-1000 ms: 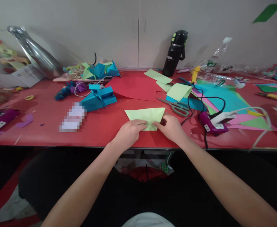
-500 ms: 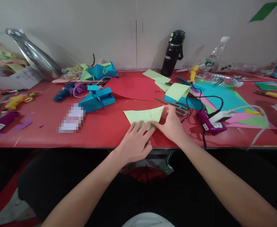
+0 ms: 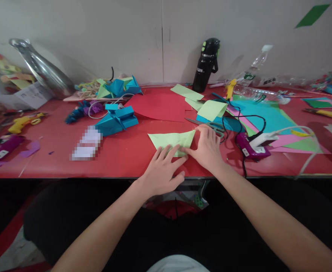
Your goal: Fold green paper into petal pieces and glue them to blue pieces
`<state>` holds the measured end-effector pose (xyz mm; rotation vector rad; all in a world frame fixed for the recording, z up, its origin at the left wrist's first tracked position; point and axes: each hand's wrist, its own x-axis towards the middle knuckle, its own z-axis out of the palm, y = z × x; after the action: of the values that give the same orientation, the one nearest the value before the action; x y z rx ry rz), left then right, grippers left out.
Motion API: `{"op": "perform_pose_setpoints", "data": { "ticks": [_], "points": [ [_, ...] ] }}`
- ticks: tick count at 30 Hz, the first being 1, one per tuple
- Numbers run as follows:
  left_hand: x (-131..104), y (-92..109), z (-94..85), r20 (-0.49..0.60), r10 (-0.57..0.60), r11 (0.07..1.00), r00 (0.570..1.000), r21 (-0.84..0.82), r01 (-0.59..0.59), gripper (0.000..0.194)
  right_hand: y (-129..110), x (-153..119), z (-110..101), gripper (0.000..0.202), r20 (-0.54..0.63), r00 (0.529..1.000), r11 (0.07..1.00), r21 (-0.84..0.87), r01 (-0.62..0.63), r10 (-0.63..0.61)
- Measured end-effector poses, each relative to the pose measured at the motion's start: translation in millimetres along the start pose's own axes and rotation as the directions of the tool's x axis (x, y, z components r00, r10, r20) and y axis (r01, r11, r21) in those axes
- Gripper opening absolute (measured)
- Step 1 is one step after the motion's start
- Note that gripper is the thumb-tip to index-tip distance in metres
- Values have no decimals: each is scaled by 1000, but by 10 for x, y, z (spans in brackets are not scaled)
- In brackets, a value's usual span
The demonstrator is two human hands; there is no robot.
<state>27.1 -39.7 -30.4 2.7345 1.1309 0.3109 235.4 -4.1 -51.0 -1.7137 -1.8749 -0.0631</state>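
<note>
The grip of the left hand [image 3: 161, 170] is spread, fingers flat on pale green folded paper [image 3: 166, 139] near the counter's [image 3: 120, 160] front edge. A second ago its fingers were bunched; the paper now seems better steadied. The right hand [image 3: 208, 149] meets the paper's right edge; whether it pinches is unclear. Scissors [image 3: 219, 130] and a purple socket block [image 3: 250, 148] crowd the right; blue folded paper [image 3: 116, 121] lies left.

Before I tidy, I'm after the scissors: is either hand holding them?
No, the left hand and right hand touch green paper; the scissors lie beyond them.
</note>
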Motion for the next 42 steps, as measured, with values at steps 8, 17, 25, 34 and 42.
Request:
{"op": "perform_pose_setpoints", "data": {
  "ticks": [8,17,25,34,42],
  "points": [
    [-6,12,-16,41,-15,999,999,-32,16,54,168,112,30,63,81,996,999,-20,-37,38],
    [4,22,-28,49,-31,998,998,-48,33,55,291,299,82,47,79,988,988,-87,-127,134],
    [-5,23,-11,48,-33,999,998,-40,35,58,308,351,-13,35,17,988,978,-145,-149,153],
    [-7,10,5,56,-20,999,998,-26,22,58,-80,-16,-142,63,522,792,948,133,290,-316],
    [-13,5,-4,60,-21,1000,998,-21,23,61,166,59,-146,78,569,807,977,-26,211,-159]
  ]
}}
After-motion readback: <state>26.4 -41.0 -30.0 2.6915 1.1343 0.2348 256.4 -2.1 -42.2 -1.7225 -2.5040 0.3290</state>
